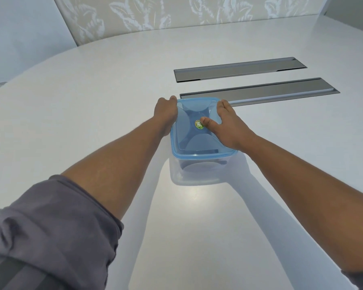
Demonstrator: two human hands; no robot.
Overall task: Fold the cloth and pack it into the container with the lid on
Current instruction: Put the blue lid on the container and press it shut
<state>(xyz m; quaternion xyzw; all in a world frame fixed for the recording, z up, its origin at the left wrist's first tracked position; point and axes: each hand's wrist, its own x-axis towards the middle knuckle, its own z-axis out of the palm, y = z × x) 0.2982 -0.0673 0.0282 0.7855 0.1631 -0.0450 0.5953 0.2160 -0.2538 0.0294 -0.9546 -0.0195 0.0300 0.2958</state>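
Observation:
A clear plastic container (197, 172) stands in the middle of the white table, with a translucent blue lid (189, 143) sitting on top. A green round sticker (198, 124) marks the lid's centre. Through the lid and the front wall a dark folded cloth (201, 164) shows inside. My left hand (166, 114) grips the lid's far left edge, fingers curled over the rim. My right hand (226, 124) lies flat on the lid's right side, thumb next to the sticker and fingers over the far right corner.
The white rounded table (92, 101) stretches all around. Two long grey metal cable hatches (239, 69) (260, 92) lie flush in the tabletop just beyond the container. A patterned wall stands behind the table's far edge.

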